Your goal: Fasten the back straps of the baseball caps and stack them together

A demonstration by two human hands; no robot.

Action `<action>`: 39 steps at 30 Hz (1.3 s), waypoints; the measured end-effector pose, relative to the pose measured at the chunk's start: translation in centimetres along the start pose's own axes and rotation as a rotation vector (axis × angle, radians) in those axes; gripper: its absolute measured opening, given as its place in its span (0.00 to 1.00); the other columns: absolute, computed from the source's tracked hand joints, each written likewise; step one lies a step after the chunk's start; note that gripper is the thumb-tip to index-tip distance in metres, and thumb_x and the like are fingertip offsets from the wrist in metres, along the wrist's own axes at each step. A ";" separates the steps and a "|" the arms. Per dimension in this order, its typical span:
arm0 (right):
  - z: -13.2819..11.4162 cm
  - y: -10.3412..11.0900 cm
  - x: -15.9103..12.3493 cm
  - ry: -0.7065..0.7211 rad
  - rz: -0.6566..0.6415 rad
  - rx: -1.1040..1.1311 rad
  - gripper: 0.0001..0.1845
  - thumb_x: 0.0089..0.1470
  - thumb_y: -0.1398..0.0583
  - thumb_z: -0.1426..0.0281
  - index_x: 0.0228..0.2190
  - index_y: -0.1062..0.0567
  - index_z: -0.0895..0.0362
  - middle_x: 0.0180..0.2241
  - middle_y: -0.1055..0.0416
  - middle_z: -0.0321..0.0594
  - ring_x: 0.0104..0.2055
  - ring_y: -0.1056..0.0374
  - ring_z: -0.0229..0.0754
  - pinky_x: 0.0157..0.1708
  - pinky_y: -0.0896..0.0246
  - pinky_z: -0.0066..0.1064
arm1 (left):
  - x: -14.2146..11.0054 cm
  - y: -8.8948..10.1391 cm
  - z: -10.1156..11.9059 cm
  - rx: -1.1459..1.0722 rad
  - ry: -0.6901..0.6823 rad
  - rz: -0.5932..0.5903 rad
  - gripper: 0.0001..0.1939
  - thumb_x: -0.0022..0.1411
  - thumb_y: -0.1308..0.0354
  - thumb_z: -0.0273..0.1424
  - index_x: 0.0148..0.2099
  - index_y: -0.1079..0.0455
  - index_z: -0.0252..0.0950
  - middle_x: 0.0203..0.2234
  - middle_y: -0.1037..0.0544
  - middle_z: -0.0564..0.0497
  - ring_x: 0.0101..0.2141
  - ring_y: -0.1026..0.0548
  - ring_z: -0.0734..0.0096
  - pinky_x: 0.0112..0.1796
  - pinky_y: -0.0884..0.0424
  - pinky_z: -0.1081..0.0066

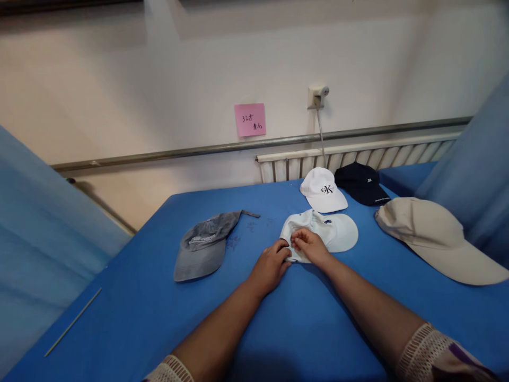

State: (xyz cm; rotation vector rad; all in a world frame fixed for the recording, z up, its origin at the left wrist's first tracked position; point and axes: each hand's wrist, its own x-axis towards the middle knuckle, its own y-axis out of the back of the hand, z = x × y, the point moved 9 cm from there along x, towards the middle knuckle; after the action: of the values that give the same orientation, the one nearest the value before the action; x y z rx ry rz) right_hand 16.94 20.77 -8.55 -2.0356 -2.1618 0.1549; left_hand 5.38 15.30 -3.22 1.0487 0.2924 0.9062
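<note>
A white baseball cap (344,233) with a small navy emblem lies on its side on the blue-covered table, its brim toward the right. At the cap's back edge, my left hand (269,269) is closed with its fingers curled on the fabric. My right hand (312,247) is closed too, thumb and fingers pinched together at the back of the same cap, close to the left fingertips. The small part between the right fingers is mostly hidden.
A grey cap (202,249) with its strap loose lies to the left. Behind are a white lettered cap (323,191) and a black cap (361,184); a beige cap (429,228) is at right. A thin stick (73,321) lies near the left edge of the blue table (159,329).
</note>
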 end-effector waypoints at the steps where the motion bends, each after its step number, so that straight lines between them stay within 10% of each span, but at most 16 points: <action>1: 0.1 0.0 0.0 0.002 -0.003 -0.005 0.07 0.44 0.38 0.65 0.27 0.29 0.53 0.24 0.30 0.31 0.26 0.35 0.37 0.30 0.40 0.31 | -0.1 0.1 0.0 -0.003 -0.003 0.004 0.09 0.60 0.44 0.26 0.44 0.33 0.39 0.53 0.33 0.45 0.50 0.32 0.59 0.49 0.36 0.61; 11: 1.1 0.0 0.1 0.024 -0.028 -0.115 0.08 0.44 0.41 0.65 0.29 0.30 0.54 0.28 0.29 0.34 0.31 0.33 0.39 0.34 0.39 0.32 | 0.0 -0.2 0.1 -0.040 0.043 -0.056 0.04 0.59 0.43 0.26 0.38 0.32 0.38 0.52 0.33 0.46 0.49 0.32 0.61 0.50 0.36 0.62; 21: -1.1 -0.6 -1.1 0.109 -0.144 -0.319 0.09 0.51 0.41 0.66 0.34 0.29 0.56 0.32 0.29 0.36 0.33 0.32 0.39 0.36 0.37 0.33 | -0.3 0.0 -3.1 -0.884 0.187 -0.008 0.11 0.56 0.37 0.36 0.32 0.33 0.34 0.50 0.30 0.43 0.51 0.34 0.60 0.51 0.40 0.64; 30: -6.3 -4.1 -4.7 0.445 -0.266 -0.619 0.28 0.49 0.35 0.70 0.51 0.36 0.52 0.48 0.33 0.42 0.47 0.34 0.44 0.47 0.36 0.41 | -1.0 -0.5 -3.4 -1.424 0.359 0.166 0.12 0.53 0.33 0.35 0.34 0.31 0.34 0.32 0.28 0.51 0.34 0.31 0.72 0.39 0.37 0.72; 39: -5.3 -4.9 -4.8 0.452 -0.244 -0.836 0.17 0.52 0.39 0.73 0.45 0.28 0.50 0.45 0.38 0.41 0.43 0.34 0.42 0.43 0.35 0.36 | -0.5 1.0 -2.2 -0.920 0.151 0.082 0.17 0.51 0.32 0.35 0.41 0.30 0.37 0.48 0.31 0.46 0.47 0.32 0.63 0.47 0.36 0.66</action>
State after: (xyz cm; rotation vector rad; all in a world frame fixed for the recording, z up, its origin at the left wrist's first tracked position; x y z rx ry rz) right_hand 13.48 15.51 -2.66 -1.8071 -2.3212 -1.2954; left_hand 3.30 16.46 -3.60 0.1425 -0.0595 1.0390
